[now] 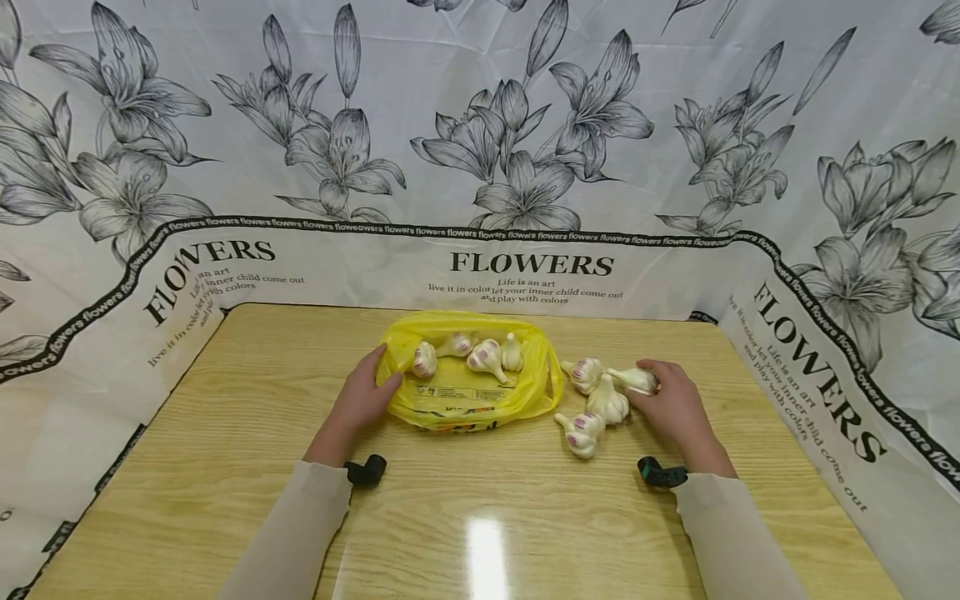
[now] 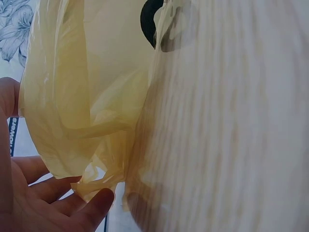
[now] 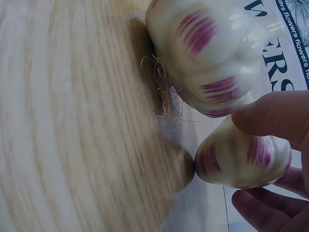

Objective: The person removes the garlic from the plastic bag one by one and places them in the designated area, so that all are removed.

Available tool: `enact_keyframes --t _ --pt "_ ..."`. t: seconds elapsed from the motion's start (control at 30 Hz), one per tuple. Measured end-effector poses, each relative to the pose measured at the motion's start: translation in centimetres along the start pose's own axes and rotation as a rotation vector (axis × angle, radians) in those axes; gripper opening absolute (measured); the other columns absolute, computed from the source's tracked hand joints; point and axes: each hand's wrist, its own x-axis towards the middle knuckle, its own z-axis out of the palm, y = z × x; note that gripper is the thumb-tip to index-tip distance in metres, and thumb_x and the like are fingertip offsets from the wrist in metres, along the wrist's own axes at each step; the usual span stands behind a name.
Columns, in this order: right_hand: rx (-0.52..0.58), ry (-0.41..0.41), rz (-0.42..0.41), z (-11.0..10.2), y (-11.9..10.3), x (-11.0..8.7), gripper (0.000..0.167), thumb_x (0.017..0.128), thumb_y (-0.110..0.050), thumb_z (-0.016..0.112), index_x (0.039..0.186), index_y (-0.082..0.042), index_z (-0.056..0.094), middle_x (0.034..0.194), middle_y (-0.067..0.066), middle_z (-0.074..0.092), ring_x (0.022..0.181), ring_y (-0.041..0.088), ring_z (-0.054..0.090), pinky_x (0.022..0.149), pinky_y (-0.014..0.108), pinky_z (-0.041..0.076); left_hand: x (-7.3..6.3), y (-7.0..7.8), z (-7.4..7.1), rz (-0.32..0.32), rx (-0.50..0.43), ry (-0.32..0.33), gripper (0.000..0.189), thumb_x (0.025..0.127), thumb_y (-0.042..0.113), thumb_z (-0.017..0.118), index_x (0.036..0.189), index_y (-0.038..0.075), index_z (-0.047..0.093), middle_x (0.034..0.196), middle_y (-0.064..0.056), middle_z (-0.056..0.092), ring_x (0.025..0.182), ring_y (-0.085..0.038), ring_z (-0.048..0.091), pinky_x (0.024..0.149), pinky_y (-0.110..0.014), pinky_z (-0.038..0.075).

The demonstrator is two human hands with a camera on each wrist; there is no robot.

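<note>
A yellow plastic bag lies on the table with its mouth spread open, and several purple-streaked garlic bulbs rest inside it. My left hand holds the bag's left edge; in the left wrist view its thumb and fingers lie about the thin yellow film. To the right of the bag sits a small group of loose garlic bulbs. At that group's right side, my right hand grips one garlic bulb between thumb and fingers. Another bulb with dry roots stands close beside it.
Wood-grain table under everything. White cloth printed with flowers and lettering walls in the back and both sides. Each wrist carries a black strap device.
</note>
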Motion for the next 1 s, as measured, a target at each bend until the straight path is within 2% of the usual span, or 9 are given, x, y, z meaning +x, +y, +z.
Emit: enact_keyframes --t 0.2,0.6,1.0 --pt "-0.028 -0.005 -0.003 -0.05 -0.37 0.03 0.056 0.089 -0.024 0.065 0.136 0.001 0.049 0.138 0.034 0.04 0.123 0.052 0.041 0.101 0.065 0.035 -0.1 -0.06 -0.13 -0.004 0.0 -0.005 0.071 0.097 0.033 0.048 0.155 0.006 0.018 0.158 -0.019 0.025 0.146 -0.038 0.025 0.118 -0.053 0.024" --pt "-0.046 -0.037 -0.003 -0.17 -0.67 0.03 0.057 0.091 -0.025 0.061 0.139 0.002 0.046 0.14 0.035 0.037 0.125 0.054 0.039 0.102 0.066 0.033 -0.33 0.28 -0.15 -0.011 -0.017 0.003 0.072 0.096 0.035 0.05 0.155 0.007 0.019 0.158 -0.019 0.026 0.146 -0.037 0.024 0.118 -0.052 0.023" --pt "-0.036 -0.066 0.004 -0.2 -0.49 0.0 0.058 0.096 -0.038 0.054 0.141 -0.003 0.044 0.146 0.033 0.033 0.13 0.054 0.035 0.103 0.068 0.032 -0.31 0.07 -0.09 -0.015 -0.008 0.001 0.071 0.096 0.035 0.05 0.155 0.009 0.019 0.158 -0.018 0.026 0.146 -0.037 0.024 0.118 -0.053 0.024"
